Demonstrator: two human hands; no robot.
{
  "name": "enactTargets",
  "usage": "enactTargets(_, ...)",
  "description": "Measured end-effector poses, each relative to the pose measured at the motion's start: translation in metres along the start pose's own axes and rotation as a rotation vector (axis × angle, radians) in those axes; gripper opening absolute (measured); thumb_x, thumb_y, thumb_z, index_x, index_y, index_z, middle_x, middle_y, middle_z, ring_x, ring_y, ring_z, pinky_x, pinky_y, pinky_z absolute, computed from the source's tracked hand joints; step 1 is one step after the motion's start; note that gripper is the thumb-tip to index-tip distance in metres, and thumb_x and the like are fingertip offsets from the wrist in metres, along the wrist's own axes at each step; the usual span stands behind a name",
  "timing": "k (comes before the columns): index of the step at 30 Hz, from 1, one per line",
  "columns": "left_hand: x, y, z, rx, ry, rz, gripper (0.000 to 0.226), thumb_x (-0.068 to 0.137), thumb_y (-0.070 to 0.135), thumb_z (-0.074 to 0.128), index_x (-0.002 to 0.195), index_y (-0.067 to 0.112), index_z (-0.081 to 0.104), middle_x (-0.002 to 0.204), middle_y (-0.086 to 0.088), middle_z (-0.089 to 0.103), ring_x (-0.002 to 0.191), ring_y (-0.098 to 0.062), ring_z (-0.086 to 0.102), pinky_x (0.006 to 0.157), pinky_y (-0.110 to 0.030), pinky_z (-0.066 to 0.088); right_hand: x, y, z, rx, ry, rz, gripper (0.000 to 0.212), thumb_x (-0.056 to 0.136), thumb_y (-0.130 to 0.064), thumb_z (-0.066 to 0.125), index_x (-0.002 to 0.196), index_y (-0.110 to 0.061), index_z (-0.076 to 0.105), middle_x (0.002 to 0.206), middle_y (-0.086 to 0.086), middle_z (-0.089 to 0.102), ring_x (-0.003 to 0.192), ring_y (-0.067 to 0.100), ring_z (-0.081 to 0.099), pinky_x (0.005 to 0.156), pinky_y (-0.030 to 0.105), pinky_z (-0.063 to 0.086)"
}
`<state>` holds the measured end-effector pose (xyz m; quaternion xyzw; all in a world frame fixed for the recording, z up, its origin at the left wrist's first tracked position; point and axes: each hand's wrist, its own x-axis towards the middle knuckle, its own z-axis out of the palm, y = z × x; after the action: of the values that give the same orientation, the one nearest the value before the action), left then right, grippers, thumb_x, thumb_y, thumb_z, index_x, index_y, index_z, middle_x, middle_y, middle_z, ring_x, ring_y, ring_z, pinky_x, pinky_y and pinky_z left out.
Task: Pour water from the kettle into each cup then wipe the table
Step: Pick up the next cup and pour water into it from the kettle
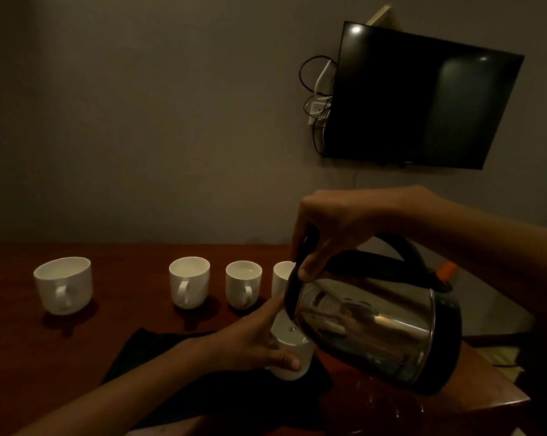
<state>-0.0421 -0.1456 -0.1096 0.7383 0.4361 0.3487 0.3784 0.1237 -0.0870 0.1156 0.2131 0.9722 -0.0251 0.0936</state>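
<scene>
Five white cups in total on the bench (124, 316), and the light is pretty dim. The right hand (332, 228) has its fingers curled tight round the black handle at the top of the kettle (369, 328). The kettle is up off the bench and tipped, with its spout end pointing down and to the left. Right under the spout is the near cup (292, 357), and the left hand (253, 338) is wrapped round it, fingers curled on the side and thumb across the front, so it's a proper grip. That cup stands on a dark cloth (159, 366) spread out left of and below the kettle. It's too dark to say for sure whether a stream is running.

Further back and left of the kettle is a row of three cups (243, 284), handles facing the camera. The one closest to the kettle is half hidden behind its lid end. A wide cup (64, 286) sits well off to the left of those. Below the kettle's base there's a shiny wet patch (388, 404) on the wood. Above the kettle, a dark TV (423, 96) hangs on the wall with cables bunched at its left edge
</scene>
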Motion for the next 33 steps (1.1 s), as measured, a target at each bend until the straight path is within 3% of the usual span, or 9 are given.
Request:
enactTargets(4, -0.0004, -0.0002, 0.0007, -0.023, -0.005, 0.009, 0.1, 0.083, 0.017, 0.081, 0.153, 0.047, 0.016, 0.16, 0.012, 0.028, 0.138, -0.016, 0.047, 0.105, -0.05, 0.049, 0.003, -0.0018, -0.0012, -0.018, -0.008, -0.005, 0.029, 0.081, -0.045, 0.079, 0.105, -0.029, 0.078, 0.095, -0.016, 0.075, 0.085, 0.004, 0.07, 0.077, 0.026, 0.06)
enactTargets(10, -0.0008, 0.0037, -0.0001, -0.002, 0.005, 0.016, 0.1, 0.081, 0.027, 0.082, 0.153, 0.047, 0.015, 0.159, 0.014, 0.03, 0.144, -0.011, 0.035, 0.109, -0.047, 0.046, 0.002, -0.0022, -0.0009, -0.029, -0.028, 0.004, 0.03, 0.08, -0.047, 0.079, 0.104, -0.029, 0.078, 0.093, -0.016, 0.075, 0.085, 0.006, 0.071, 0.08, 0.036, 0.062)
enactTargets(15, -0.0025, 0.0049, 0.0013, -0.006, 0.002, 0.013, 0.098, 0.084, 0.018, 0.08, 0.154, 0.042, 0.016, 0.159, 0.013, 0.03, 0.135, -0.015, 0.048, 0.102, -0.044, 0.052, 0.0014, -0.0025, -0.0013, -0.037, -0.028, 0.011, 0.031, 0.079, -0.05, 0.08, 0.102, -0.03, 0.079, 0.091, -0.016, 0.076, 0.084, 0.01, 0.072, 0.079, 0.043, 0.062)
enactTargets(19, -0.0024, 0.0081, 0.0012, 0.021, 0.017, 0.023, 0.093, 0.084, 0.018, 0.079, 0.151, 0.044, 0.02, 0.156, 0.017, 0.033, 0.141, -0.005, 0.037, 0.107, -0.035, 0.047, 0.0021, -0.0028, -0.0007, -0.041, -0.031, 0.018, 0.029, 0.079, -0.049, 0.08, 0.1, -0.03, 0.079, 0.088, -0.017, 0.075, 0.082, 0.009, 0.072, 0.076, 0.045, 0.062)
enactTargets(23, -0.0026, 0.0076, 0.0012, 0.027, 0.025, 0.019, 0.094, 0.083, 0.024, 0.081, 0.152, 0.045, 0.021, 0.156, 0.016, 0.035, 0.143, -0.006, 0.035, 0.112, -0.042, 0.044, 0.0041, -0.0031, -0.0002, -0.044, -0.032, 0.022, 0.029, 0.077, -0.05, 0.08, 0.099, -0.031, 0.078, 0.087, -0.015, 0.075, 0.082, 0.015, 0.073, 0.074, 0.05, 0.062)
enactTargets(29, -0.003, 0.0066, 0.0002, 0.012, 0.019, 0.006, 0.096, 0.084, 0.02, 0.08, 0.153, 0.045, 0.018, 0.158, 0.013, 0.031, 0.139, -0.01, 0.043, 0.107, -0.042, 0.048, 0.0044, -0.0054, -0.0004, -0.04, -0.028, 0.036, 0.029, 0.08, -0.046, 0.079, 0.104, -0.029, 0.078, 0.091, -0.015, 0.074, 0.085, 0.01, 0.072, 0.078, 0.041, 0.063)
enactTargets(33, -0.0028, 0.005, 0.0019, -0.001, 0.063, -0.01, 0.094, 0.082, 0.016, 0.081, 0.152, 0.037, 0.023, 0.154, 0.014, 0.038, 0.139, -0.005, 0.04, 0.109, -0.039, 0.047, -0.0045, -0.0004, 0.0011, -0.018, 0.02, 0.0, 0.027, 0.083, -0.044, 0.077, 0.104, -0.029, 0.077, 0.089, -0.018, 0.073, 0.081, 0.001, 0.069, 0.065, 0.017, 0.054)
